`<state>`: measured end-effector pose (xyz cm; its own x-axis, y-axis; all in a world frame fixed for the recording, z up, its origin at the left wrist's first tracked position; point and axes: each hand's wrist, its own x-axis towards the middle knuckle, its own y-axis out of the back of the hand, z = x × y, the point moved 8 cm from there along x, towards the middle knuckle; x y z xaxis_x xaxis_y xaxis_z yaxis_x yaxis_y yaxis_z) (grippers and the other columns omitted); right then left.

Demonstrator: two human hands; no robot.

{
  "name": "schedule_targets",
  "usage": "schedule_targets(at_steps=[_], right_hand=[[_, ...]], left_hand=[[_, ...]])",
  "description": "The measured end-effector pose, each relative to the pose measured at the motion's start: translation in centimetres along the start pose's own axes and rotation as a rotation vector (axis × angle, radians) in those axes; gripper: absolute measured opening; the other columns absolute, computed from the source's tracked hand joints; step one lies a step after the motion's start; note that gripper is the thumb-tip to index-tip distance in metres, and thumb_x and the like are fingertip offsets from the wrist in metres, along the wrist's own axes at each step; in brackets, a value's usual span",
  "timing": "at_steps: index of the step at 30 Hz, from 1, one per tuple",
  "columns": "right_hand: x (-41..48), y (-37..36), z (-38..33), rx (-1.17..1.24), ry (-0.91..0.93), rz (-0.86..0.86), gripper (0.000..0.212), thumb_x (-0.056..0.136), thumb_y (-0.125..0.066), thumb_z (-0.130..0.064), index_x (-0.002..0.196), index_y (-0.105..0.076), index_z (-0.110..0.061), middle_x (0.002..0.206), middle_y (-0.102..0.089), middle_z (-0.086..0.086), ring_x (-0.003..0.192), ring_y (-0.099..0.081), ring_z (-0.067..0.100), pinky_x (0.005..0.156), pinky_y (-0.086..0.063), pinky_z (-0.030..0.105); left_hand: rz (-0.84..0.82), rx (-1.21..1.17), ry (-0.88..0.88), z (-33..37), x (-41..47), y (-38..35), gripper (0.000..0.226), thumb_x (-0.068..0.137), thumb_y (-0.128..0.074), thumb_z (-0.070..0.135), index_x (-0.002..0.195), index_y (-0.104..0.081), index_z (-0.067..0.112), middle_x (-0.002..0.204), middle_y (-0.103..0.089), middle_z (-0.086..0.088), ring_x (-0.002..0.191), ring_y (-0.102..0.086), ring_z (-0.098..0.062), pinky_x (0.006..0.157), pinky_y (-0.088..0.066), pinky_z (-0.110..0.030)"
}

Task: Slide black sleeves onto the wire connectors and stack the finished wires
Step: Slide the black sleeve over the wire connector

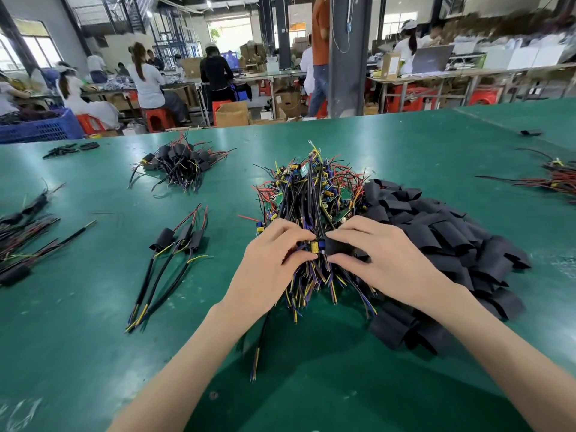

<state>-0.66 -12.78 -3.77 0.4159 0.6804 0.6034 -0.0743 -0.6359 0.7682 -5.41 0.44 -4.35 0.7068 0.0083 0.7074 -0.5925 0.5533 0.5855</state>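
My left hand [274, 260] pinches a wire connector [315, 246] with yellow and blue parts, over the near end of a big pile of unsleeved wires [311, 201]. My right hand [380, 254] pinches a black sleeve [338, 246] whose open end meets that connector. A heap of loose black sleeves [442, 244] lies right of the pile. Three finished wires [174, 254] with sleeves on lie side by side on the green table [93, 338] to my left.
A further stack of sleeved wires [180, 165] sits at the back left, more wires [21, 238] at the far left edge, red wires [558, 179] at the right edge. A blue crate [40, 127] and seated workers are beyond the table.
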Motion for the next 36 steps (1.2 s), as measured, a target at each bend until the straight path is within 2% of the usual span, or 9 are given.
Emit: schedule_targets(at_steps=[3,9,13,17,20,24,31,36], right_hand=[[0.1,0.0,-0.1,0.042,0.000,0.001,0.030,0.081,-0.074,-0.024,0.106,-0.069,-0.008,0.097,-0.063,0.000,0.080,-0.061,0.018,0.075,-0.052,0.038],[0.0,-0.1,-0.3,0.005,0.009,0.022,0.033,0.077,-0.077,-0.019,0.107,-0.068,-0.007,0.098,-0.063,0.004,0.080,-0.062,0.026,0.073,-0.054,0.043],[-0.1,0.0,-0.1,0.036,-0.017,0.027,0.033,0.078,-0.077,-0.021,0.107,-0.069,-0.009,0.098,-0.063,0.001,0.080,-0.061,0.021,0.074,-0.053,0.040],[0.0,-0.3,-0.9,-0.004,0.020,0.009,0.034,0.077,-0.077,-0.020,0.108,-0.068,-0.007,0.099,-0.063,0.004,0.081,-0.062,0.028,0.074,-0.053,0.043],[0.0,-0.2,-1.2,-0.027,0.020,0.008,0.034,0.078,-0.076,-0.019,0.109,-0.068,-0.007,0.100,-0.064,0.006,0.083,-0.062,0.030,0.075,-0.053,0.045],[0.0,0.0,-1.4,-0.046,0.030,0.013,0.034,0.078,-0.076,-0.018,0.108,-0.068,-0.006,0.098,-0.064,0.006,0.081,-0.062,0.030,0.073,-0.053,0.044],[0.0,-0.3,-2.4,-0.181,0.112,0.027,0.032,0.076,-0.078,-0.014,0.103,-0.068,-0.001,0.092,-0.065,0.011,0.076,-0.063,0.032,0.070,-0.055,0.041],[-0.1,-0.5,-2.3,-0.132,0.118,0.006,0.035,0.081,-0.072,-0.014,0.113,-0.065,0.001,0.096,-0.064,0.013,0.080,-0.062,0.034,0.073,-0.054,0.042]], left_hand=[[0.013,-0.008,-0.018,0.1,-0.1,0.0,0.023,0.075,-0.077,0.006,0.098,-0.072,0.007,0.091,-0.055,-0.004,0.075,-0.045,0.000,0.075,-0.041,-0.013],[0.001,-0.108,0.011,0.1,-0.3,-0.3,0.028,0.076,-0.075,0.004,0.104,-0.070,0.010,0.089,-0.057,-0.002,0.078,-0.055,-0.006,0.076,-0.049,-0.021],[0.014,-0.138,0.033,0.0,-0.4,-0.3,0.028,0.079,-0.072,-0.002,0.105,-0.067,0.007,0.090,-0.060,0.003,0.081,-0.057,0.002,0.079,-0.047,-0.012],[0.033,-0.170,0.085,-0.2,-0.5,-0.3,0.030,0.077,-0.072,-0.004,0.104,-0.067,0.009,0.086,-0.062,0.009,0.082,-0.058,0.007,0.079,-0.041,-0.004],[0.033,-0.188,0.097,-0.1,-0.6,-0.4,0.029,0.077,-0.071,-0.005,0.102,-0.067,0.010,0.087,-0.061,0.014,0.081,-0.059,0.008,0.077,-0.041,-0.003],[0.043,-0.203,0.109,-0.2,-0.6,-0.4,0.029,0.077,-0.073,-0.003,0.101,-0.067,0.010,0.087,-0.064,0.011,0.081,-0.060,0.007,0.077,-0.042,-0.003],[0.037,-0.307,0.238,-1.1,-0.7,-0.4,0.038,0.074,-0.077,0.002,0.099,-0.064,0.027,0.078,-0.067,0.010,0.072,-0.063,-0.002,0.072,-0.050,-0.014],[0.035,-0.198,0.115,0.1,-0.7,-0.2,0.047,0.076,-0.074,0.001,0.105,-0.060,0.035,0.080,-0.063,0.017,0.076,-0.060,0.005,0.077,-0.044,-0.005]])
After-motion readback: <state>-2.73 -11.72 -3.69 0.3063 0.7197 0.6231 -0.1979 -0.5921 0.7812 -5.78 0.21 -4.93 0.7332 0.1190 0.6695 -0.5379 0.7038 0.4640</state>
